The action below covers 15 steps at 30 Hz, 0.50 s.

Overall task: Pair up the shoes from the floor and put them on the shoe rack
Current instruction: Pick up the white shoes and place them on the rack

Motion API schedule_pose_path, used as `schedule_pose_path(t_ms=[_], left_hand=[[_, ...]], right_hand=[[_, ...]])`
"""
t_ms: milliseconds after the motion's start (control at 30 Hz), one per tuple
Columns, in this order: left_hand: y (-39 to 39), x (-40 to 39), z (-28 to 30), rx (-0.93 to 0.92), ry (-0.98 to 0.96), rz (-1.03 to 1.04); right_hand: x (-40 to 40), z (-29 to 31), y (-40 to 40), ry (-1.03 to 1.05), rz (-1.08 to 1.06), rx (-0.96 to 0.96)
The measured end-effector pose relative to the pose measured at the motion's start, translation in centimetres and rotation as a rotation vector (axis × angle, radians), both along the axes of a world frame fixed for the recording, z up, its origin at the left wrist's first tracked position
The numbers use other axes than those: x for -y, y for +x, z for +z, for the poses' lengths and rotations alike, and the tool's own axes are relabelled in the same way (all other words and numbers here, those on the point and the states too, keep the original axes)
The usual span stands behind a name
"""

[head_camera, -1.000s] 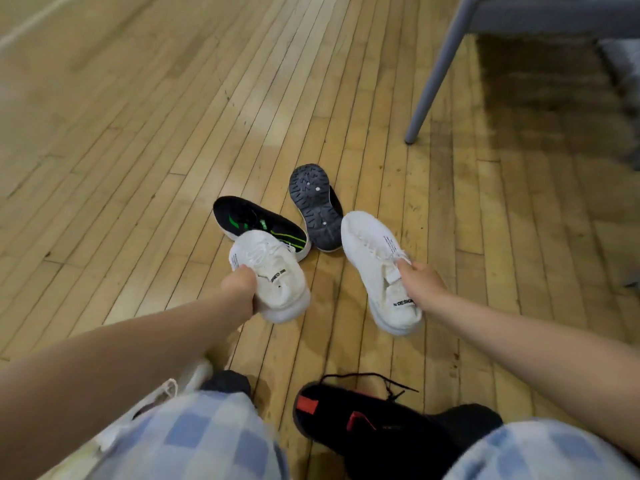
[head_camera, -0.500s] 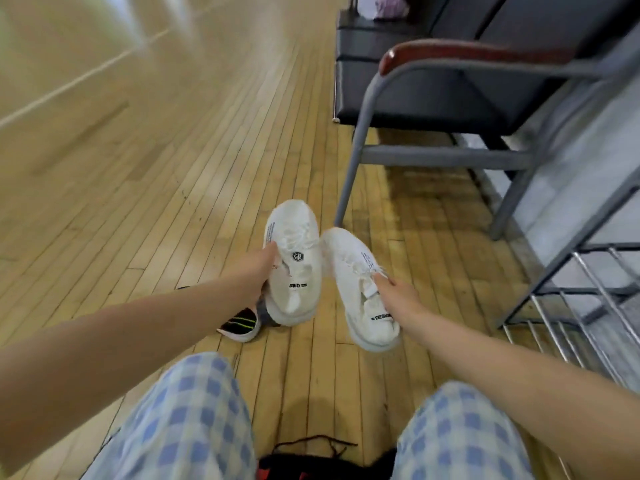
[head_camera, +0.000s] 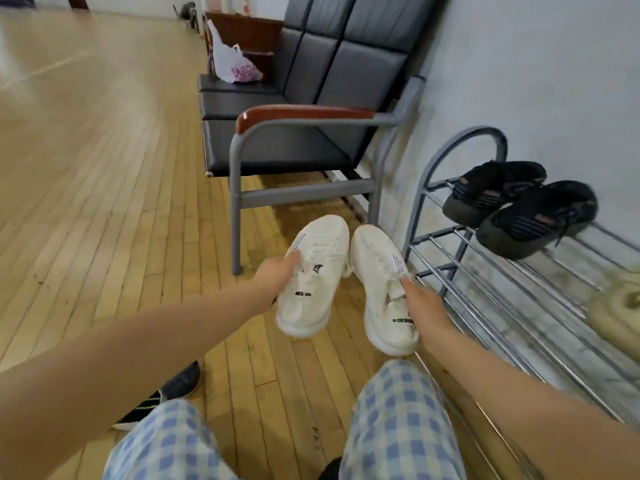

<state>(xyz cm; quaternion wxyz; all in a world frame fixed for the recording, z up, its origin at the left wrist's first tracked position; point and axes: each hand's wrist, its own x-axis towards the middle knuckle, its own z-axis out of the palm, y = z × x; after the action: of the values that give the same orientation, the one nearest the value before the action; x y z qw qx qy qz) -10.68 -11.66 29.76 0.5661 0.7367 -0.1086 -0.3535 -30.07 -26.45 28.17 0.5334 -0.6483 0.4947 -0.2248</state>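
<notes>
We grip one white sneaker in our left hand and its mate in our right hand, toes pointing up-frame, with the shoe rack just right of the right hand.

The person wears blue-and-white checked trousers on both legs, with 2 bare, sleeveless forearms.

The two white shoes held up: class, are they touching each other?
Apart. The head view shows a strip of floor between the left white shoe and right white shoe.
</notes>
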Motion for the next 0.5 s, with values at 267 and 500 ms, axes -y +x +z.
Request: schedule_pose_path(t_ms=[267, 500], left_hand=[[-6.8, 8.5, 0.1, 0.044, 0.031, -0.275], [-11.2, 13.4, -0.2, -0.027, -0.025, -0.407]], right_hand=[[3.3, 1.1, -9.3, -0.013, -0.254, -0.047], [4.4, 0.5, -13.9, 0.061, -0.526, 0.022]])
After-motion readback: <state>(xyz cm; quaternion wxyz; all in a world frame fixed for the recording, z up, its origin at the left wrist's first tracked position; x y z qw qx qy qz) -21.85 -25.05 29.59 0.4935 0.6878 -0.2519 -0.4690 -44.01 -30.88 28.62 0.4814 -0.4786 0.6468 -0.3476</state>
